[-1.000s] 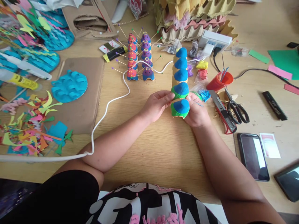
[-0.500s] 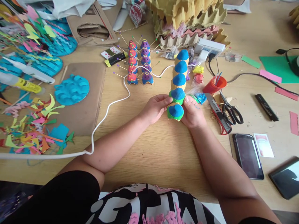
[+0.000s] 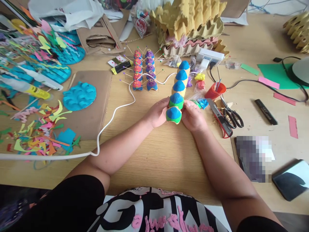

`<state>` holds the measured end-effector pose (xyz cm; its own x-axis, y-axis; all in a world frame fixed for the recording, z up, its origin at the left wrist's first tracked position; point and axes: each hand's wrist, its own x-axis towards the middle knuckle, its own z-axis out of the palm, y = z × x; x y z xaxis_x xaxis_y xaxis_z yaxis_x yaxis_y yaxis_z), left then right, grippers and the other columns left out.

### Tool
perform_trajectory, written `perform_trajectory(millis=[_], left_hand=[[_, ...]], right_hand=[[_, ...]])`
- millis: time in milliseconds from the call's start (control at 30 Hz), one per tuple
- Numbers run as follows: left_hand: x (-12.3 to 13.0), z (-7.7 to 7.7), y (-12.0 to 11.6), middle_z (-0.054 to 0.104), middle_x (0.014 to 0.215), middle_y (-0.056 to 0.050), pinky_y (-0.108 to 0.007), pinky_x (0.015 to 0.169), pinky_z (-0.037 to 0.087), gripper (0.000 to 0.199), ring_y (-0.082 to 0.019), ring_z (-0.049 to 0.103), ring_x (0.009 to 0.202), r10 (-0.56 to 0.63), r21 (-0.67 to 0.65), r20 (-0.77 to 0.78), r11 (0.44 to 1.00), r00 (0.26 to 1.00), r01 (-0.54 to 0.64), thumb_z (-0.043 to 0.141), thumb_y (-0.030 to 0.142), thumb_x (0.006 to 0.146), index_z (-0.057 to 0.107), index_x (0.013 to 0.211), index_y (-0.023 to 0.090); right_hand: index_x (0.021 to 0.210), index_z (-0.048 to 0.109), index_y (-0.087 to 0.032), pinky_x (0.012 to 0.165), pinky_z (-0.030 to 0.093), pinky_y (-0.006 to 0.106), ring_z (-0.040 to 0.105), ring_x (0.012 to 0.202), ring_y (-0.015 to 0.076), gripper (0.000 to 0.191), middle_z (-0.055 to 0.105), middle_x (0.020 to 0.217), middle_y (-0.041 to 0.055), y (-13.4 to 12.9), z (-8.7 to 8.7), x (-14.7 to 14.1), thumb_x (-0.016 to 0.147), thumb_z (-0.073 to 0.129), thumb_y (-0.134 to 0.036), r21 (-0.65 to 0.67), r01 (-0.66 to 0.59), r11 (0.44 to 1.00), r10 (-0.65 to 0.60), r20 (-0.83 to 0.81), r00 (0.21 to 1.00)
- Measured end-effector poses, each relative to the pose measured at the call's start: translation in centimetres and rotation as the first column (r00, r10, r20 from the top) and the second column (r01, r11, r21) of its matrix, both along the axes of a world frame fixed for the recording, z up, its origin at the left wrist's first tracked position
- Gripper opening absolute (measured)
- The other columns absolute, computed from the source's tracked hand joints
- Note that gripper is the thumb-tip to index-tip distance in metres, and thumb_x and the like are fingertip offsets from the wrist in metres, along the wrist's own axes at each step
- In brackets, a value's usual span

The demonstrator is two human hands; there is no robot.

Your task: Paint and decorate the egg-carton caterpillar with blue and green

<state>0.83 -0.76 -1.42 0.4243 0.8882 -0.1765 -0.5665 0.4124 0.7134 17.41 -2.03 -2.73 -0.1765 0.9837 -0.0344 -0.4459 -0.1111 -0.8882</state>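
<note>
Both arms reaching forward, hands close together mid-frame.
Left hand and right hand turned inward, fingers bent in a grip, right thumb on top; left forearm slants in from lower left, right forearm from lower right.

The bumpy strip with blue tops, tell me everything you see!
The bumpy strip looks like cut egg carton: five humps in a row, all capped blue. The nearest two are green below; the other three show tan. It points away, its near end held between the left hand and right hand.
</note>
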Motion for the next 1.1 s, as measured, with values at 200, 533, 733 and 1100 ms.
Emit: perform_trajectory(millis=[200,533,733,1100], left_hand=[[0.0,0.1,-0.2,0.081,0.094,-0.005,-0.030,0.077,0.059,0.030,-0.017,0.073,0.084,-0.017,0.006,0.008,1.000,1.000,0.017,0.083,0.048,0.099,0.083,0.095,0.018],[0.0,-0.9,0.4,0.084,0.099,-0.005,-0.028,0.080,0.061,0.023,-0.015,0.077,0.087,0.003,-0.013,0.045,1.000,0.999,-0.003,0.073,0.036,0.107,0.082,0.101,0.016],[0.0,-1.3,0.6,0.082,0.094,-0.005,-0.025,0.071,0.059,0.023,-0.015,0.075,0.081,-0.032,0.025,0.072,0.999,0.997,0.030,0.072,0.036,0.106,0.080,0.101,0.015],[0.4,-0.5,0.3,0.080,0.086,-0.004,-0.026,0.073,0.056,0.018,-0.013,0.073,0.075,0.014,-0.002,0.049,1.000,0.999,-0.014,0.080,0.031,0.101,0.079,0.095,0.014]], right_hand=[[0.083,0.076,-0.028,0.080,0.065,0.040,0.072,0.078,0.0207,0.050,0.074,0.075,-0.0020,-0.2,0.3,0.1,0.064,0.105,-0.063,-0.018,-0.001,1.000,0.000,-0.054,0.999],[0.079,0.075,-0.026,0.079,0.064,0.038,0.071,0.077,0.0192,0.052,0.071,0.072,-0.0030,0.0,0.3,0.0,0.060,0.107,-0.063,0.010,0.037,0.999,-0.037,-0.022,0.999],[0.078,0.072,-0.027,0.083,0.065,0.039,0.073,0.084,0.0212,0.055,0.070,0.074,-0.0026,-0.1,0.1,0.0,0.060,0.106,-0.066,0.005,0.040,0.999,-0.040,-0.007,0.999],[0.074,0.069,-0.024,0.073,0.057,0.033,0.060,0.070,0.0138,0.055,0.067,0.072,-0.0037,-0.1,-0.2,0.1,0.060,0.107,-0.062,0.017,0.049,0.999,-0.049,0.002,0.999]])
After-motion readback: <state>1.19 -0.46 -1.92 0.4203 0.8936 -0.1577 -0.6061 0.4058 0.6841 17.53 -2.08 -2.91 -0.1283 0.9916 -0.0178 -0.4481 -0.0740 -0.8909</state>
